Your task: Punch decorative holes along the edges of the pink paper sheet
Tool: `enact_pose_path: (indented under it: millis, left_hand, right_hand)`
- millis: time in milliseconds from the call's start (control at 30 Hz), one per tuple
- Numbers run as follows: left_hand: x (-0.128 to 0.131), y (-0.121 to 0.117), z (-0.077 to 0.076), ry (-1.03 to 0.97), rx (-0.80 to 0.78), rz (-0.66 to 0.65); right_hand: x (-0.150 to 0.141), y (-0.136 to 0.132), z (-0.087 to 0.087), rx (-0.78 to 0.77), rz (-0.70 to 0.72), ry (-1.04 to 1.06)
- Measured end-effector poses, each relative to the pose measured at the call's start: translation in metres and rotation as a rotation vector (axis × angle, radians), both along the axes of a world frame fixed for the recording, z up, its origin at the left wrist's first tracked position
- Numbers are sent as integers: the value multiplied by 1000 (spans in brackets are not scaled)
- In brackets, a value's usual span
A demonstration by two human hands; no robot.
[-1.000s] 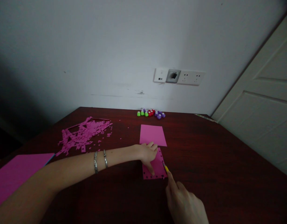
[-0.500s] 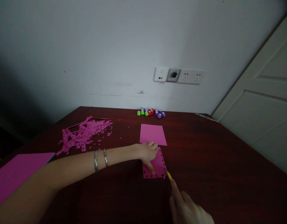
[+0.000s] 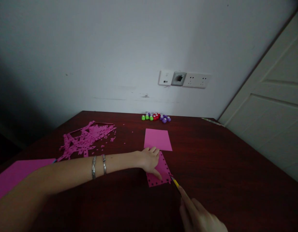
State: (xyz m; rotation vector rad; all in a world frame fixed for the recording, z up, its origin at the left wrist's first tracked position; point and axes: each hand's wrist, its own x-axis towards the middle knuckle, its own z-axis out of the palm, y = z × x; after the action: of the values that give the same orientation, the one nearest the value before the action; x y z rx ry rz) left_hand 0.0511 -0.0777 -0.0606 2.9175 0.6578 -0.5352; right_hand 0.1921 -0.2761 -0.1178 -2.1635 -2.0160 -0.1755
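My left hand (image 3: 151, 161) lies flat with fingers spread on a pink paper square (image 3: 164, 168) that has dark holes along its edges. The hand covers the square's upper left part. In my right hand (image 3: 199, 214) is a slim utility knife (image 3: 176, 183), yellow near the front, pointing up and left. Its tip touches the square's right edge near the lower corner, where a small bit of paper sticks out. Just beyond my left fingers lies a plain pink sheet (image 3: 158, 139).
Pink paper strips (image 3: 87, 138) and small punched bits are heaped at the left. Larger pink sheets (image 3: 17, 172) lie under my left forearm. Several small green, red and purple hole punches (image 3: 154, 117) stand by the wall. A thin ruler-like strip (image 3: 213, 121) lies at the back right.
The punched square has turned slightly, its lower edge now slanting, and my left hand has shifted a little left with it. The knife tip has moved slightly down along the right edge.
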Motion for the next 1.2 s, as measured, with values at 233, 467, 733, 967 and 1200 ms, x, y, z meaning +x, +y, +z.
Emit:
enact_pose_path:
  millis: [233,467,733,967,1200]
  left_hand:
    - [-15,-14,-7,-300,285,100]
    - [-37,9,3,-324,195,-425]
    - [-53,8,-12,-297,143,-428]
    - [-42,-23,-30,-375,363,-231]
    - [-27,-16,-42,-450,327,-211]
  right_hand:
    - [26,7,17,118,-26,55]
    - [35,12,16,97,-28,62]
    - [38,17,11,106,-18,94]
    - [31,30,18,134,-48,90]
    - [20,43,19,148,-35,129]
